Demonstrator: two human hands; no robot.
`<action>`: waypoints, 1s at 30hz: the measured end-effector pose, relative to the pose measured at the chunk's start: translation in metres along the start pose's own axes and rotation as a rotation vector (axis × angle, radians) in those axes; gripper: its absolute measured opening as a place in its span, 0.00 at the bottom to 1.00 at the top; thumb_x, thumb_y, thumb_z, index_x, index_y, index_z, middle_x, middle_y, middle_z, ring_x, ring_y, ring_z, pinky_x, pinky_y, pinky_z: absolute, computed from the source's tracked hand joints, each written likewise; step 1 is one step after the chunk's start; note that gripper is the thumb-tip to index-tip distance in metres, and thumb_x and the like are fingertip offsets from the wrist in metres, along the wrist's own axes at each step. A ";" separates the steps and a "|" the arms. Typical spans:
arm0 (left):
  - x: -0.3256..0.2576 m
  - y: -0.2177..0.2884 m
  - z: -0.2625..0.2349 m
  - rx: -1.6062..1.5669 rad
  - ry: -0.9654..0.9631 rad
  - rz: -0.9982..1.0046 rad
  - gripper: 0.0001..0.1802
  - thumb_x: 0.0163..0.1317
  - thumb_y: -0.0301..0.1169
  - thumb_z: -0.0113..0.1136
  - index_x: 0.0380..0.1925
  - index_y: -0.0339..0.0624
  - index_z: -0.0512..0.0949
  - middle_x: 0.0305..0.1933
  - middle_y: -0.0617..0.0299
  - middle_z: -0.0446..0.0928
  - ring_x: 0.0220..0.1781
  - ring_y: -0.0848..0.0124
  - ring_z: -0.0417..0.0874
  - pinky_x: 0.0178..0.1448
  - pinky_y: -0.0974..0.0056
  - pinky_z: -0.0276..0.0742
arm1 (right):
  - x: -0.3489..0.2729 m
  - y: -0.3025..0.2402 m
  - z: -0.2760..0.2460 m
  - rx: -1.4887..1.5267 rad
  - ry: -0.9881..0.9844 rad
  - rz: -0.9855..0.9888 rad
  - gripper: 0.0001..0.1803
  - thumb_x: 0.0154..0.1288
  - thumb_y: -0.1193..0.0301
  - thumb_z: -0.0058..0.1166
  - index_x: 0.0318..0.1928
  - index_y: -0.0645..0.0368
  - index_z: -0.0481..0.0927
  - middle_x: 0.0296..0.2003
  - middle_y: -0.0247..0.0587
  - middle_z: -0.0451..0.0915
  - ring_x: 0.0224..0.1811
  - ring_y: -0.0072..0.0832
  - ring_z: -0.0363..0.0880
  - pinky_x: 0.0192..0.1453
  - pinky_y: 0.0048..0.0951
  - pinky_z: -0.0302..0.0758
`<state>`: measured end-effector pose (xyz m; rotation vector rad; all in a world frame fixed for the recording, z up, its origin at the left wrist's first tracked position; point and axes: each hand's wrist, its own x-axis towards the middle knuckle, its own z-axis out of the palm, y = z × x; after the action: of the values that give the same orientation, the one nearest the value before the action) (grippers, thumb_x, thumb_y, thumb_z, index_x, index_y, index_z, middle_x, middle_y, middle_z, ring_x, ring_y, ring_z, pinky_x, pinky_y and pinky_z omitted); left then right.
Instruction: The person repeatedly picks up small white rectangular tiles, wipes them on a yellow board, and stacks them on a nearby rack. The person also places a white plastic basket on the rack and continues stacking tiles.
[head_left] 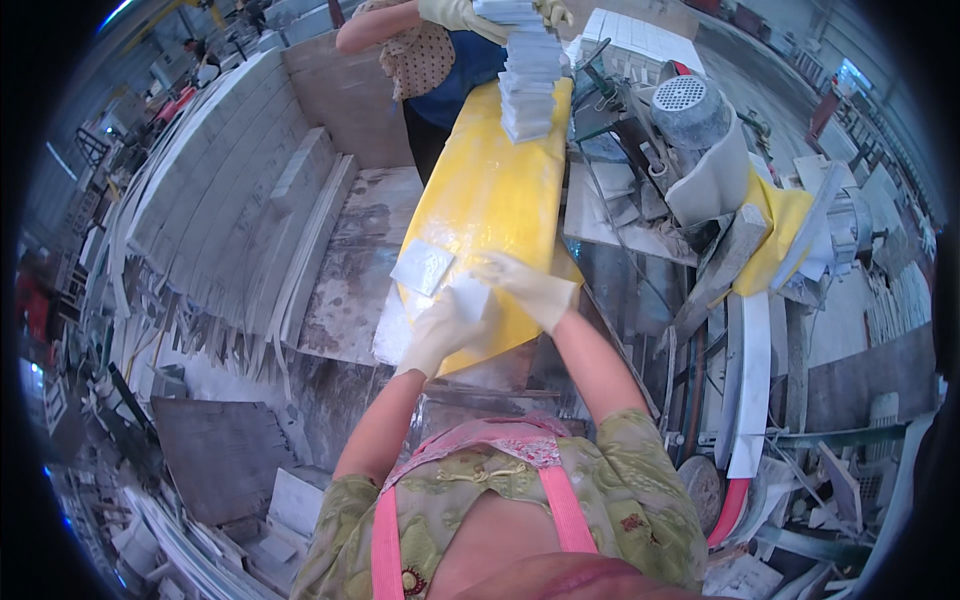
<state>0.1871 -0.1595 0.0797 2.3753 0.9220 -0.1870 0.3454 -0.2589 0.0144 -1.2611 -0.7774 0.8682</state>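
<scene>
Pale rubber gloves cover both my hands over the near end of a long yellow-covered bench (485,190). My left hand (443,328) is closed at the edge of a small square white tile (470,298), partly hidden by the glove. Just to the right of that tile, my right hand (525,287) reaches in with its fingers stretched out, apparently holding nothing. A second square tile (422,267) lies flat on the wet yellow sheet, left of my hands. At the far end stands a tall, uneven stack of similar tiles (528,85).
Across the bench, another person's gloved hand (455,14) is at the top of the stack. Long stone slabs (225,190) lean together at the left. To the right stands a machine with a round-vented motor (690,105). Broken slab pieces (300,500) lie at the lower left.
</scene>
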 end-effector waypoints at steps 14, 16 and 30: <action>-0.034 -0.034 0.080 -0.752 0.632 0.061 0.59 0.53 0.37 0.75 0.79 0.35 0.48 0.79 0.39 0.58 0.80 0.50 0.61 0.80 0.54 0.60 | 0.013 0.019 0.020 0.004 -0.151 0.217 0.27 0.70 0.57 0.64 0.60 0.63 0.82 0.53 0.40 0.85 0.55 0.23 0.81 0.62 0.28 0.76; -0.037 -0.037 0.106 -1.143 0.591 -0.033 0.62 0.56 0.38 0.73 0.81 0.35 0.41 0.83 0.42 0.49 0.84 0.54 0.53 0.82 0.56 0.53 | 0.014 0.024 0.020 0.030 -0.182 0.213 0.28 0.71 0.57 0.63 0.62 0.64 0.80 0.54 0.41 0.84 0.57 0.24 0.81 0.64 0.29 0.75; -0.008 -0.012 0.138 -1.170 0.652 0.010 0.56 0.68 0.48 0.64 0.80 0.35 0.39 0.78 0.39 0.55 0.79 0.54 0.60 0.79 0.58 0.53 | 0.014 0.047 -0.002 -0.164 -0.187 0.126 0.33 0.76 0.55 0.53 0.69 0.69 0.72 0.68 0.54 0.74 0.72 0.35 0.70 0.77 0.32 0.64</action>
<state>0.1836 -0.2343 -0.0370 1.3041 0.9065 0.9313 0.3478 -0.2432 -0.0317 -1.3985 -0.9410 1.0520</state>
